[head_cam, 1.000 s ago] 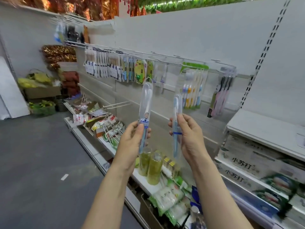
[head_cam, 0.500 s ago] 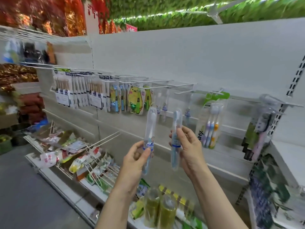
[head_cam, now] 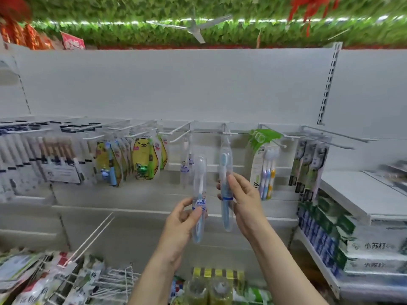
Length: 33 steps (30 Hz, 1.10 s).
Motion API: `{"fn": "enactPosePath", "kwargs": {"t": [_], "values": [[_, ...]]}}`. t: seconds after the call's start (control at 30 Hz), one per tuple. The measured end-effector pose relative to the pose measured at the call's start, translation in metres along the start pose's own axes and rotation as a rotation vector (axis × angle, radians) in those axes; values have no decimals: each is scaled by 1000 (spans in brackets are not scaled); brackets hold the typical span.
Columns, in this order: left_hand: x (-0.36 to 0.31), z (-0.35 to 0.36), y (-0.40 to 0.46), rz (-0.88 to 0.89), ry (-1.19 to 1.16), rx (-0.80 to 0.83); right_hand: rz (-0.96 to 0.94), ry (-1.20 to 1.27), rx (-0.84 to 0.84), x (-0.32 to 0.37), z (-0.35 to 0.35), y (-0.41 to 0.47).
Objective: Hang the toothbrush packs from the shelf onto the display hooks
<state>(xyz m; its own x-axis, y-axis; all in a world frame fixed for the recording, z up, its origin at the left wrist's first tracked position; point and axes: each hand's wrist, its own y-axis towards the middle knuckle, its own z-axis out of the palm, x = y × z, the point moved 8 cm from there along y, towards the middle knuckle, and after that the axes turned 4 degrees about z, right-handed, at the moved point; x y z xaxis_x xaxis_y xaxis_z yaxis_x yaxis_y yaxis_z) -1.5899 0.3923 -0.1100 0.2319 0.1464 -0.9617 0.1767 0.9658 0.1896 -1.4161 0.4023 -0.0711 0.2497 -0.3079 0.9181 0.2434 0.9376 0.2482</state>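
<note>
My left hand (head_cam: 182, 225) pinches a clear toothbrush pack with a white-headed brush (head_cam: 200, 172), held upright below the hook row. My right hand (head_cam: 241, 201) grips a second clear pack with a blue brush (head_cam: 225, 164); its top reaches up to a white display hook (head_cam: 228, 133) on the back panel. Whether the pack's hole is over that hook is unclear. Two similar clear packs (head_cam: 186, 164) hang from the neighbouring hook to the left.
Yellow bear-card packs (head_cam: 144, 159), grey multi-packs (head_cam: 59, 159) and a green-topped three-brush pack (head_cam: 265, 168) hang along the row; dark brush packs (head_cam: 308, 164) hang right. A white shelf (head_cam: 361, 194) with boxes below juts out at right. Bottles (head_cam: 207, 291) and wire racks (head_cam: 114, 282) sit below.
The view has swung right and closer to the hook row. Both hands rose with their packs, and the right pack's top has come up to a hook.
</note>
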Motion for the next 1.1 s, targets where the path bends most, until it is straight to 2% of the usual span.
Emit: {"fn": "enactPosePath", "kwargs": {"t": [0.23,0.77,1.1], "values": [[-5,3,22,-12,-32,100,-14,17,-100,-3,-4,13],[7,11,77,4,-10,95,17,50,-39,-33,-14,88],[11,13,94,-1,30,85,58,-165,-49,-44,-17,139]]}}
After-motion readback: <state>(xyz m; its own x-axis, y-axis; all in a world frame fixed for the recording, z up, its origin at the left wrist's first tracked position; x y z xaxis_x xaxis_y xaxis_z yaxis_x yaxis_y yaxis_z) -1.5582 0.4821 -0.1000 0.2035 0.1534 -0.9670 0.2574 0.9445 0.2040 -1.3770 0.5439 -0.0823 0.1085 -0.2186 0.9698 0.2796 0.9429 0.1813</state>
